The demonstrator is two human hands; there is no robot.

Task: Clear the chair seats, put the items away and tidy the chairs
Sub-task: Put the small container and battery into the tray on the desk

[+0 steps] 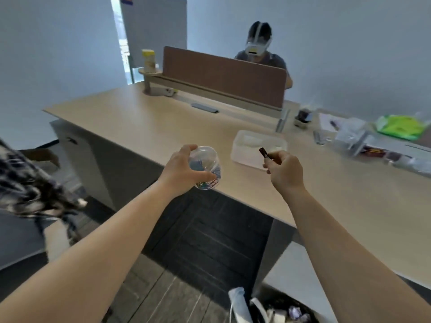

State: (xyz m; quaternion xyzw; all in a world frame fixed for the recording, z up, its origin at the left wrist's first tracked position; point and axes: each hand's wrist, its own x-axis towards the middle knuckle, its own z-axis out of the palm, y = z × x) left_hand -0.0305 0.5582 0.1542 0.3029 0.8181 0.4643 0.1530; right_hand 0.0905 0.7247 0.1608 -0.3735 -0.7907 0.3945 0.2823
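Note:
My left hand (184,171) grips a clear round plastic jar (206,165) with coloured paper clips in its bottom, held at the near edge of the wooden desk (144,129). My right hand (283,170) pinches a small dark binder clip (264,153) just in front of a white open plastic box (257,145) that stands on the desk. At the left edge a dark chair (21,231) carries a black-and-white patterned cloth (28,183) draped over it.
A brown divider panel (224,73) stands across the desk, with a person seated behind it. Clear bags, papers and a green packet (398,125) crowd the desk's right end. A waste bin (279,308) with a white liner sits on the dark floor below.

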